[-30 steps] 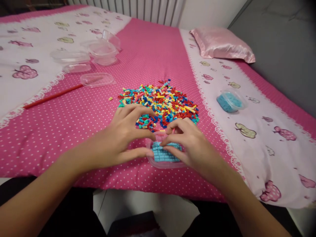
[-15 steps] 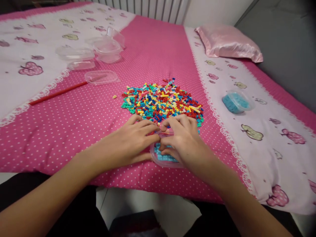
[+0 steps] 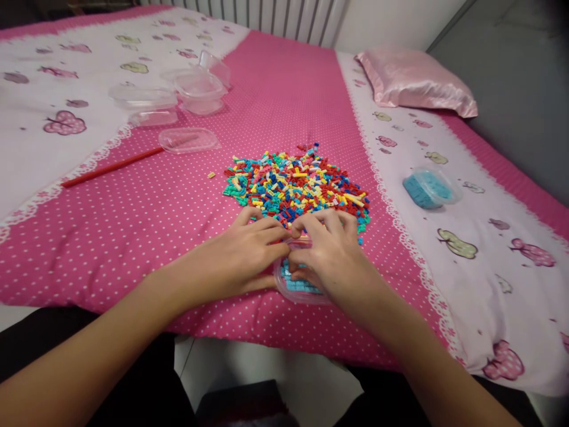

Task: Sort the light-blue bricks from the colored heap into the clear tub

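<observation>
A small clear plastic container (image 3: 306, 299) sits near the front edge of the bed with light-blue toy bricks (image 3: 301, 287) in it. My left hand (image 3: 244, 254) is closed about its left side, the thumb against the near wall and the fingers by the far rim. Over the container's right part, my right hand (image 3: 333, 255) has its fingers bent inward; whatever lies between the fingertips is hidden. The fingertips of both hands come close together at the far rim. Just beyond them spreads a pile of small multicoloured toy bricks (image 3: 296, 181).
Clear plastic containers (image 3: 200, 83) stand at the back left. Nearer lies a clear lid (image 3: 189, 140) by a red stick (image 3: 113, 167). A lone yellow brick (image 3: 211, 175) is left of the pile. To the right are a container of blue bricks (image 3: 429, 187) and a pink pillow (image 3: 413, 80).
The whole view has shifted slightly, so everything on the bed appears a little further right. Both hands keep nearly the same pose at the container.
</observation>
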The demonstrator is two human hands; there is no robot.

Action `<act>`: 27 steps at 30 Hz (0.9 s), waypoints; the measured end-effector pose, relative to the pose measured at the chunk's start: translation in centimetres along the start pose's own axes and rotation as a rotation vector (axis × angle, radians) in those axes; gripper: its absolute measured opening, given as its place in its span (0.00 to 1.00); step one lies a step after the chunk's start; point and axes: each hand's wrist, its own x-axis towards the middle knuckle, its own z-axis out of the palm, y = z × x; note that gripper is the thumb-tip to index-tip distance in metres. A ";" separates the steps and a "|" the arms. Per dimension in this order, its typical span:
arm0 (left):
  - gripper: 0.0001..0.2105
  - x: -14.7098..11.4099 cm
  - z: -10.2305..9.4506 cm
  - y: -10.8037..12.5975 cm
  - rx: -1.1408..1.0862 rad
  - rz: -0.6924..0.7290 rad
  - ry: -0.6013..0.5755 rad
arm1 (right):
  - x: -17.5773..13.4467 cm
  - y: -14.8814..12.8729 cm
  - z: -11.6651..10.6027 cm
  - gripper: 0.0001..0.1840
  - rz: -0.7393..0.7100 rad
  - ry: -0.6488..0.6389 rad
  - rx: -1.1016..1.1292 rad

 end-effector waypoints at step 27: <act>0.13 0.0 0.1 0.0 -0.026 -0.008 -0.023 | 0.1 -0.4 -0.1 0.06 -0.037 0.019 -0.057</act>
